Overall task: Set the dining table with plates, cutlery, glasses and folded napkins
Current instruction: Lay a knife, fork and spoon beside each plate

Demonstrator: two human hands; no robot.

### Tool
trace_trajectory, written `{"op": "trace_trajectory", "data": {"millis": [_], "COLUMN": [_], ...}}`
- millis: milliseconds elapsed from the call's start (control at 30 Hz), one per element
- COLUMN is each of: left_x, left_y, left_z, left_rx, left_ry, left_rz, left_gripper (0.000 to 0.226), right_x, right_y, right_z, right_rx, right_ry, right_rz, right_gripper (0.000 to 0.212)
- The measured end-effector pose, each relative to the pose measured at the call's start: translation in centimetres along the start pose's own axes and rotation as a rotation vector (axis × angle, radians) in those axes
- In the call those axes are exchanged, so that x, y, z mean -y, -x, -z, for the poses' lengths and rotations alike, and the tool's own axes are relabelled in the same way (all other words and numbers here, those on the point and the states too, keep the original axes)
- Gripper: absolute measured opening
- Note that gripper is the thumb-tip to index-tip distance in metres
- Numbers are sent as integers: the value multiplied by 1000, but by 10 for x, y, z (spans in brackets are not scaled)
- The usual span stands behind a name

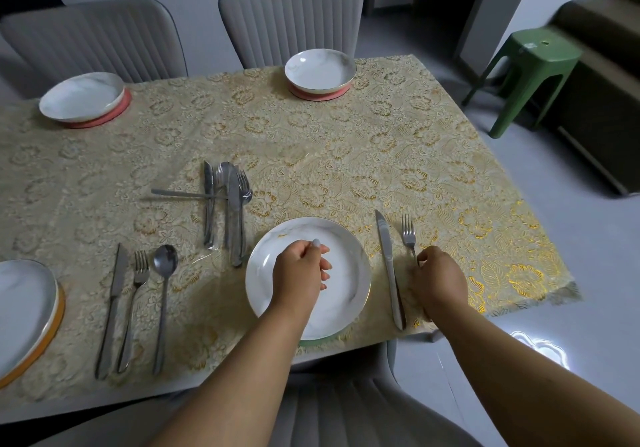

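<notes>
A white marbled plate [349,256] sits at the near edge of the table, and my left hand [299,270] hovers over it with loosely curled fingers, holding nothing. To the plate's right lies a knife [389,266]. Beyond that knife a fork [408,235] rests on the cloth, and my right hand [438,278] pinches its handle. A loose pile of cutlery [228,204] lies left of the plate. At the near left, a knife [112,304], a fork [135,304] and a spoon [164,290] are laid out beside another plate [24,308].
Two more plates [81,96] [320,69] stand on pink mats at the far side. The gold floral tablecloth [381,155] covers the table. Grey chairs [291,17] stand behind and in front. A green stool [530,65] is on the floor at the right.
</notes>
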State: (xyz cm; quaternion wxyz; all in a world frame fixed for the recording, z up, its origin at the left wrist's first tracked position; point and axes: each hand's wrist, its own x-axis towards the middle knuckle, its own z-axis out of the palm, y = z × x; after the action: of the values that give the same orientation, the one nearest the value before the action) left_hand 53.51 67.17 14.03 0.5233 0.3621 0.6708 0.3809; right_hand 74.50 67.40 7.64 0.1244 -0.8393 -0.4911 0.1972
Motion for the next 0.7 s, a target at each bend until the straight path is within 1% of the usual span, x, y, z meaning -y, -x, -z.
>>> {"op": "trace_trajectory", "data": {"millis": [133, 200, 267, 367, 567, 700], "left_x": [0, -1, -1, -1, -4, -3], "left_y": [-1, -2, -3, -5, -21, -37], "left_z": [0, 1, 3, 7, 23, 44], "left_rx": [0, -8, -15, -30, -92, -161], "left_ry": [5, 7, 2, 5, 11, -50], "left_rz": [-4, -10, -16, -19, -34, -27], "left_gripper": [26, 26, 27, 27, 25, 21], "right_x": [9, 16, 20, 20, 21, 26], "right_y": [10, 17, 20, 20, 18, 19], "right_z": [-1, -7, -14, -15, -14, -13], "right_rx": [-51, -16, 13, 1, -2, 11], "right_ry": [18, 65, 106, 100, 109, 108], "right_rz": [92, 169, 214, 210, 181, 176], "right_gripper": [28, 30, 25, 19, 20, 19]}}
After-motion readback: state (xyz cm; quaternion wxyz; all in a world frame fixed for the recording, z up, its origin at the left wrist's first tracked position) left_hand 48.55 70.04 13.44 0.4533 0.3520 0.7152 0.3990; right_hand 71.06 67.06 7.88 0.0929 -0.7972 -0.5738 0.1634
